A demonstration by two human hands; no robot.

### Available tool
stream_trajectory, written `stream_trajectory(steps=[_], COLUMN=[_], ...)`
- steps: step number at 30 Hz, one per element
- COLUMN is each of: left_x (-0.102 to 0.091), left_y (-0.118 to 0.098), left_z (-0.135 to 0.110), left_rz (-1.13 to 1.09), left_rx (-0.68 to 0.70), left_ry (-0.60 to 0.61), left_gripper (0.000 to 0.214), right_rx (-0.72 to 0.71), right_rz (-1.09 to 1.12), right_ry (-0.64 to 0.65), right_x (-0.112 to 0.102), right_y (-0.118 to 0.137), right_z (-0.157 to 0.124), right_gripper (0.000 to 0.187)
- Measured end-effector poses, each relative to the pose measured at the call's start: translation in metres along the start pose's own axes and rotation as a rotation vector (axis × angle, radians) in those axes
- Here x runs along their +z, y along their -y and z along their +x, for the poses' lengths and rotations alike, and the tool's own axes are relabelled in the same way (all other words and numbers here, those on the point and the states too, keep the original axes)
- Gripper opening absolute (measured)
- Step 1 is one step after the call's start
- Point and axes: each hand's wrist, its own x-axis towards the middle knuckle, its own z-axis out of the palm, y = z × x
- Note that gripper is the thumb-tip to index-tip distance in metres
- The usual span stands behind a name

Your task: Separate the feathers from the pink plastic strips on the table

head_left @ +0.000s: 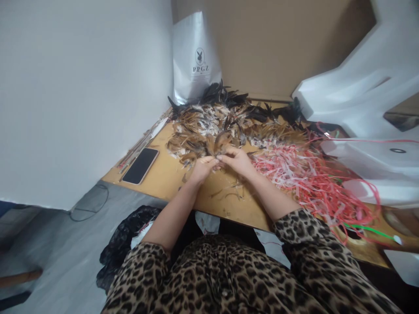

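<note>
My left hand (204, 168) and my right hand (237, 160) meet at the near edge of a big pile of brown, black and white feathers (225, 122) on a wooden table (170, 179). Both hands are closed, fingers pinched together on a small bunch of brown feathers (220, 146) held between them. My forearms come up from leopard-print sleeves.
A black phone (140, 165) lies on the table's left side beside thin rods (137, 148). A tangle of red and pink strips (307, 174) spreads to the right. A white paper bag (195, 61) stands behind the feathers. White foam pieces (366, 96) sit at right. A black plastic bag (127, 240) lies on the floor.
</note>
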Motion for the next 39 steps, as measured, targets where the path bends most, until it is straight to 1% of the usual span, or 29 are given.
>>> stream_trajectory(steps=[3,6,11,15,18,22,28,32,34,36,37,39], left_x=[0.001,0.003,0.004,0.004,0.004,0.003,-0.002,-0.003,-0.004,-0.007,-0.009,-0.012], left_y=[0.001,-0.001,-0.004,-0.003,-0.001,-0.001,0.000,-0.002,-0.005,-0.009,-0.011,-0.014], left_z=[0.000,-0.001,-0.004,-0.004,-0.003,-0.002,-0.002,-0.001,-0.001,0.000,0.000,0.002], left_rz=[0.084,0.118,0.149,0.180,0.142,0.085,0.061,0.107,0.110,0.058,0.013,-0.085], left_rx=[0.008,-0.004,-0.023,-0.033,-0.034,-0.059,-0.081,-0.075,-0.055,-0.029,-0.008,0.033], left_ry=[0.015,0.027,0.043,0.046,0.033,-0.003,-0.001,-0.013,-0.034,-0.087,-0.134,-0.209], left_gripper=[0.024,0.025,0.026,0.027,0.029,0.031,0.031,0.030,0.030,0.029,0.029,0.025], right_rx=[0.067,0.126,0.231,0.261,0.265,0.244,0.212,0.265,0.278,0.276,0.270,0.249], right_rz=[0.045,0.106,0.186,0.231,0.272,0.255,0.254,0.265,0.307,0.330,0.318,0.226], right_ry=[-0.039,-0.074,-0.070,-0.055,-0.093,-0.137,-0.184,-0.133,-0.119,-0.147,-0.172,-0.220], right_x=[0.003,0.006,0.008,0.010,0.013,0.016,0.020,0.021,0.017,0.009,0.004,-0.006], right_y=[0.000,0.000,-0.003,-0.007,-0.009,-0.011,-0.011,-0.009,-0.009,-0.010,-0.011,-0.016], right_z=[-0.001,-0.004,-0.005,-0.006,-0.006,-0.005,-0.004,-0.003,-0.001,0.002,0.004,0.007], right_gripper=[0.034,0.037,0.036,0.034,0.034,0.034,0.035,0.035,0.033,0.032,0.033,0.032])
